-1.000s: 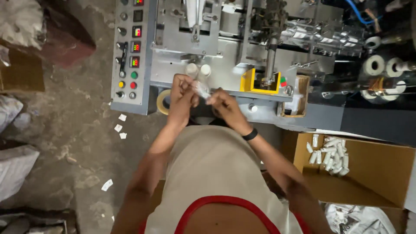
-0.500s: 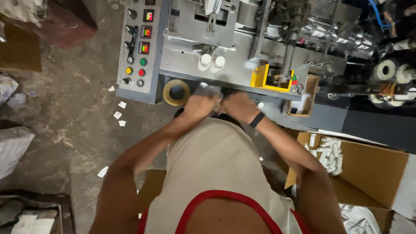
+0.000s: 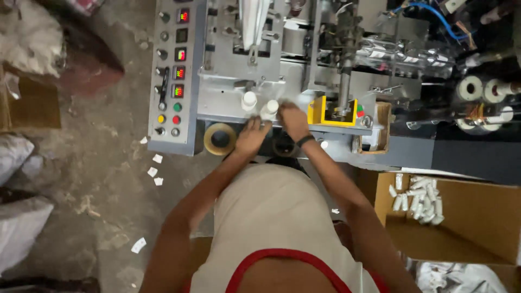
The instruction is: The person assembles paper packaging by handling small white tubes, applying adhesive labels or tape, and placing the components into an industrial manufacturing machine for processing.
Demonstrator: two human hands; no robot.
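Note:
I stand at a grey packing machine and look down over my chest. My left hand reaches to the machine's front ledge with its fingers apart and holds nothing. It is just below two small white bottles that stand on the ledge. My right hand, with a black band on its wrist, lies on the ledge. It touches or nearly touches the right bottle. Blur hides whether its fingers hold anything.
A control panel with knobs and coloured buttons forms the machine's left side. A roll of brown tape hangs below it. A yellow bracket is right of my hands. An open cardboard box holds several white sachets. Paper scraps litter the floor.
Both hands have moved from in front of my chest up to the machine's ledge by the two white bottles. The left hand's fingers have spread.

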